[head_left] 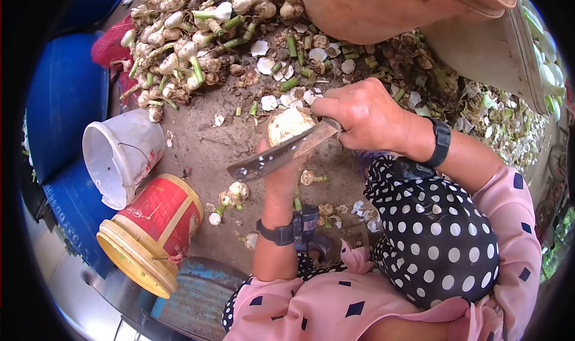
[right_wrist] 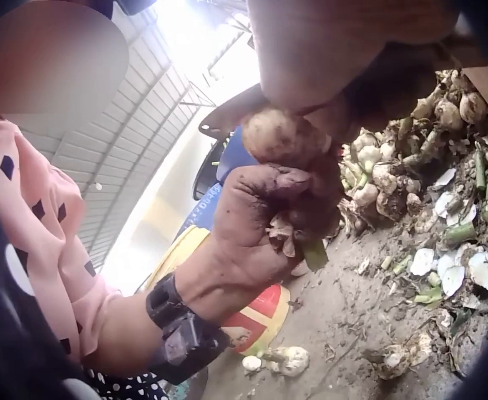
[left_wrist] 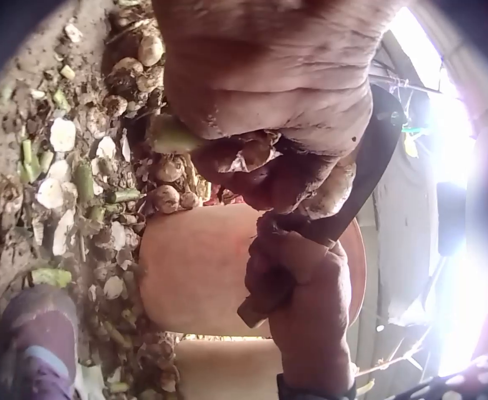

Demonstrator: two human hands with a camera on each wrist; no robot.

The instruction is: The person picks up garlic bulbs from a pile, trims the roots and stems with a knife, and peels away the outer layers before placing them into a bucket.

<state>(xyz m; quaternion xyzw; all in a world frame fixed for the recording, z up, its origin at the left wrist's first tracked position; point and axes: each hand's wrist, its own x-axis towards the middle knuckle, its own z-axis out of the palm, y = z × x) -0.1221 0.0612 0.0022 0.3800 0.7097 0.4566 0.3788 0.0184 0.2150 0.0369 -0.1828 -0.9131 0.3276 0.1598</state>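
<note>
My left hand (head_left: pixel 283 178) grips a pale garlic bulb (head_left: pixel 291 124) from below, its fingers curled around it in the right wrist view. A short green stem (right_wrist: pixel 315 255) pokes out beneath that fist. Held in my right hand (head_left: pixel 370 114) by its handle is a large knife (head_left: pixel 263 162), its dark blade dotted with white specks. In the head view the blade lies across the near side of the bulb, over the left hand. The left wrist view has the blade (left_wrist: pixel 377 158) partly hidden behind the left hand.
A heap of garlic with stems (head_left: pixel 179 47) lies at the far left. Cut stems and white root discs (head_left: pixel 265 65) litter the ground. A white bucket (head_left: pixel 123 155) and a red-yellow bucket (head_left: pixel 159 221) lie at left; large tubs (head_left: pixel 389 11) stand at upper right. Loose bulbs (head_left: pixel 238 191) lie nearby.
</note>
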